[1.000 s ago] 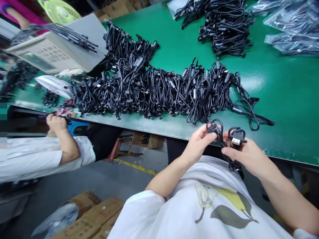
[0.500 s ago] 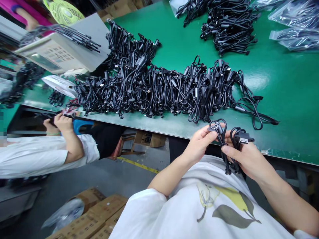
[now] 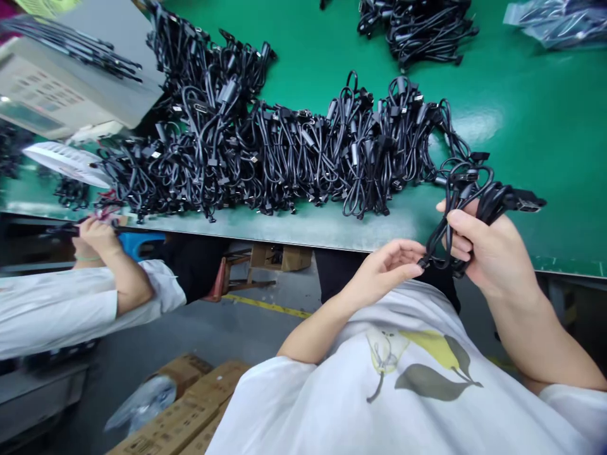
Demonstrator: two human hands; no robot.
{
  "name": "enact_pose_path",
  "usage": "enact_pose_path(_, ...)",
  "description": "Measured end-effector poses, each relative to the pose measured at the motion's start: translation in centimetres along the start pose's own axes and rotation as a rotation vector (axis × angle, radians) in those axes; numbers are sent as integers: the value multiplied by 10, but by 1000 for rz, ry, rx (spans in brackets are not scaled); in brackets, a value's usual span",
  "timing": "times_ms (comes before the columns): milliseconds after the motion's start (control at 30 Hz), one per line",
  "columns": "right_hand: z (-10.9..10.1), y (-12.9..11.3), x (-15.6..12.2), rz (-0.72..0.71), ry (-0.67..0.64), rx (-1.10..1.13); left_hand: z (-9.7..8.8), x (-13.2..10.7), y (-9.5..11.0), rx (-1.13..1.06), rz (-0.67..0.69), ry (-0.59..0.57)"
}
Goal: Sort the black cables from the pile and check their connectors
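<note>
My right hand (image 3: 493, 253) is closed round a coiled black cable (image 3: 478, 189), lifted over the front edge of the green table (image 3: 545, 126); a connector sticks out to the right. My left hand (image 3: 386, 268) hovers just below and left of it, fingertips pinched at the cable's lower loop. A long row of bundled black cables (image 3: 284, 158) lies on the table just beyond my hands.
A second cable heap (image 3: 417, 28) lies at the back, with plastic bags (image 3: 554, 22) at the far right. A grey machine (image 3: 61, 88) stands at the left. A co-worker's hand (image 3: 97, 237) and white sleeve are at the left. Cardboard boxes (image 3: 190, 411) sit on the floor.
My right hand has gathered the whole cable and risen up and to the right over the table edge. My left hand let go of the connector end and dropped to the lower loop.
</note>
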State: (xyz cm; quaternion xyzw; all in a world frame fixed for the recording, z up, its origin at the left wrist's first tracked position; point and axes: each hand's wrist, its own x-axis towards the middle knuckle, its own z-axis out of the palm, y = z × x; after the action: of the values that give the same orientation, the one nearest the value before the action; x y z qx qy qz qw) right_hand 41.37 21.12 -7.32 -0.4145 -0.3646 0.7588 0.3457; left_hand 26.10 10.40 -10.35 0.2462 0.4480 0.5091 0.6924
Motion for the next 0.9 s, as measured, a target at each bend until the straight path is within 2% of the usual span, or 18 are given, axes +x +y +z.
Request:
enact_pose_path(100, -1, -5, -1, -21, -12, 10, 4, -4, -1, -26, -36, 7)
enact_pose_path(267, 1, -6, -2, -60, -15, 42, 6, -2, 2, 7, 3, 27)
enact_pose_path(600, -2, -6, 0, -9, -19, 24, 2, -3, -1, 80, -3, -2)
enact_pose_path(767, -8, 2, -2, -46, -131, -233, -2, -2, 6, 108, 115, -126)
enact_pose_path(833, -11, 6, -3, -31, -210, -335, -1, -1, 8, 114, 101, -163)
enact_pose_path(900, -13, 10, -2, 3, -267, -348, 1, -1, 8, 105, 74, -185)
